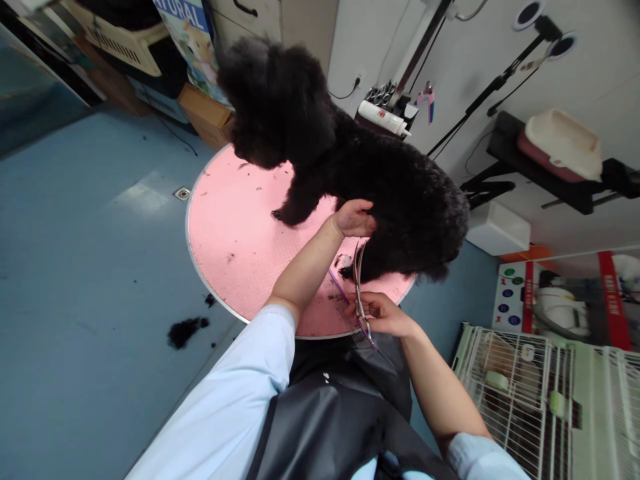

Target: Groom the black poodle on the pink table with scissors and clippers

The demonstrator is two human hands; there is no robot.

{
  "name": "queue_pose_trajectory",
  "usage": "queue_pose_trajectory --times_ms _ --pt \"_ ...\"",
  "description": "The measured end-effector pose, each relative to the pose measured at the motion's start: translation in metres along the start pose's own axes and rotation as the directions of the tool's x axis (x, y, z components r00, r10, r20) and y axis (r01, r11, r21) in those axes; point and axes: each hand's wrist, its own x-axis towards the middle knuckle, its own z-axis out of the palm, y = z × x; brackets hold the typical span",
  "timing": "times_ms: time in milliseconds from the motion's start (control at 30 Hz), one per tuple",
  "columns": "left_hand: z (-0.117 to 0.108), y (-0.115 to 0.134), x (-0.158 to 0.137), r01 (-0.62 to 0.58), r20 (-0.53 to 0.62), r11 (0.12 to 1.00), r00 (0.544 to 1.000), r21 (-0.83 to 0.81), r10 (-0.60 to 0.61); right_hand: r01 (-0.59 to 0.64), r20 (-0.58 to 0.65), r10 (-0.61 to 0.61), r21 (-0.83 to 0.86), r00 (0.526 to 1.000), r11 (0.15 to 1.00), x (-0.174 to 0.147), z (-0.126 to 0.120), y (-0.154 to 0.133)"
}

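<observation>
A black, fluffy dog (395, 187) stands on a round pink grooming table (235, 247), its head toward the left. My left hand (354, 219) reaches against the dog's flank in front of the hind leg, thumb apart from the fingers, whose tips are partly hidden by fur. Close to the table's near edge, my right hand (383, 313) is closed on a pair of scissors (358, 273), blades pointing up toward the hind leg. A purple comb (339, 285) is held in the same hand, crossing behind the scissors.
Dark hair clippings (185, 332) lie on the blue floor. Behind the dog, a holder with several scissors (383, 93) and a white bottle (384, 119) stands by a post. A wire cage (520, 393) is at right, a cardboard box (205, 115) beyond the table.
</observation>
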Motion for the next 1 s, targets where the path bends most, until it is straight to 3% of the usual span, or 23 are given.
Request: queue_pose_trajectory --times_ms 100,300,500,733,1000 --pt "0.003 0.0 -0.002 -0.02 0.001 1.0 1.0 -0.018 0.02 -0.033 -0.005 0.033 0.0 0.999 0.999 -0.001 -0.001 0.004" --pt "-0.005 -0.002 0.0 0.041 -0.104 0.998 0.994 0.042 -0.036 -0.059 0.003 0.059 -0.013 0.998 0.998 -0.003 -0.002 0.008" --pt "-0.013 -0.002 0.003 0.016 -0.014 0.994 1.0 0.111 -0.015 -0.094 0.021 0.095 -0.021 0.995 0.995 -0.005 -0.003 0.009" --pt "-0.015 0.0 0.002 0.014 -0.042 0.992 0.999 0.129 -0.008 -0.214 0.131 0.21 0.017 0.969 0.977 -0.014 -0.013 0.011" --pt "-0.009 0.002 0.0 -0.006 -0.034 0.994 0.999 0.105 0.009 -0.324 0.208 0.327 -0.053 0.922 0.945 -0.021 -0.029 0.014"
